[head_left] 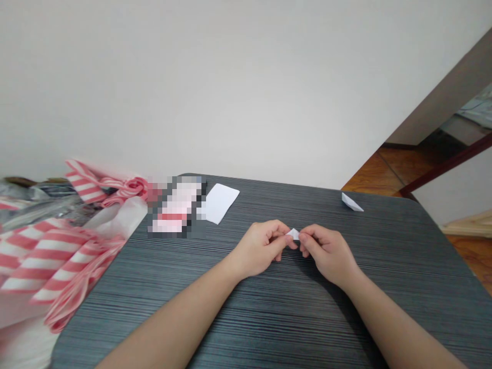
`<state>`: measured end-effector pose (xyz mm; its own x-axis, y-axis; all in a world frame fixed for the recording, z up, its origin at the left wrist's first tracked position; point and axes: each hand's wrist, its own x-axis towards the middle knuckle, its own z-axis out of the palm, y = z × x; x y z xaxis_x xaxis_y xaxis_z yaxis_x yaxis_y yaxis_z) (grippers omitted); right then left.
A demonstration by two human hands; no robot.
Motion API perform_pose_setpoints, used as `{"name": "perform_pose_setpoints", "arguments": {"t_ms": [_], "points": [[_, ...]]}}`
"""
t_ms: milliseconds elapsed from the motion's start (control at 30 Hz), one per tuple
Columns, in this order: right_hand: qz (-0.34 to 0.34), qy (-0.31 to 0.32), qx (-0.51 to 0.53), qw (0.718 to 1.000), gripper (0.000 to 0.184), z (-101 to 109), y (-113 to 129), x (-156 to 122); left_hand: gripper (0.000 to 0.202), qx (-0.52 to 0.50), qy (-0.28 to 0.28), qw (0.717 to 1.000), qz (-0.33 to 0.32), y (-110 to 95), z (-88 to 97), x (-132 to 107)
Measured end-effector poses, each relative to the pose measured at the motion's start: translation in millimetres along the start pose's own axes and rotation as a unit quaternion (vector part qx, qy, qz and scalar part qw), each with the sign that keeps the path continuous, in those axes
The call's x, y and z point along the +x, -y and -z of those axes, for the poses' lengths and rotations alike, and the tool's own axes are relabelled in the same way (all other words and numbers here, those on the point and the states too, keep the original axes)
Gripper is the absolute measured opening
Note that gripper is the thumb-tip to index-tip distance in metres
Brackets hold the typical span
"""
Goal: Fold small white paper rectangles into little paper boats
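Note:
Between both hands, just over the dark table (pixel 261 323), is a small folded piece of white paper (pixel 294 233) with a pointed top. My left hand (pixel 266 247) pinches its left end between thumb and fingers. At the other end, my right hand (pixel 326 250) grips it the same way. Fingers cover most of the paper, so only its middle peak shows. A second folded white paper (pixel 351 203) lies near the far right edge of the table. White sheets of paper (pixel 222 202) lie flat toward the back left.
A blurred-out object, pink and white with a dark border (pixel 179 204), lies at the table's back left. Red-and-white striped cloth (pixel 57 251) and clear plastic are heaped beyond the left edge. A pale wall (pixel 246 87) rises behind the table. Wooden-tiled floor (pixel 378 171) shows at right.

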<state>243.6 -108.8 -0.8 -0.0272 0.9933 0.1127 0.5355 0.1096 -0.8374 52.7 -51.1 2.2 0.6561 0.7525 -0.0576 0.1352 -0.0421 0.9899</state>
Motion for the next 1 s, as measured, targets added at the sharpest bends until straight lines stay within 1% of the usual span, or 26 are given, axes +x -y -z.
{"name": "perform_pose_setpoints", "arguments": {"t_ms": [200,333,533,700,900,1000], "points": [[0.01,0.02,0.018,1.0,0.014,1.0,-4.9,-0.1,0.019,-0.009,-0.003,1.0,0.001,-2.8,1.5,0.5],[0.006,0.026,0.018,0.999,0.018,1.4,-3.4,0.2,0.02,-0.011,-0.002,1.0,-0.008,-1.1,1.3,0.8],[-0.021,0.031,0.044,0.998,0.018,-0.2,-3.1,-0.4,0.018,-0.021,-0.001,1.0,-0.005,0.3,0.9,0.7],[-0.028,0.035,0.046,0.998,0.021,0.2,-2.4,0.3,0.018,-0.025,0.007,1.0,-0.001,0.3,1.4,0.5],[-0.002,0.041,0.024,0.999,0.015,2.4,-3.5,1.8,0.022,-0.022,0.008,1.0,0.008,2.5,0.9,0.8],[0.016,0.039,0.011,0.999,0.015,3.2,-1.9,2.0,0.023,-0.016,0.009,1.0,0.01,2.5,0.8,1.1]]}}
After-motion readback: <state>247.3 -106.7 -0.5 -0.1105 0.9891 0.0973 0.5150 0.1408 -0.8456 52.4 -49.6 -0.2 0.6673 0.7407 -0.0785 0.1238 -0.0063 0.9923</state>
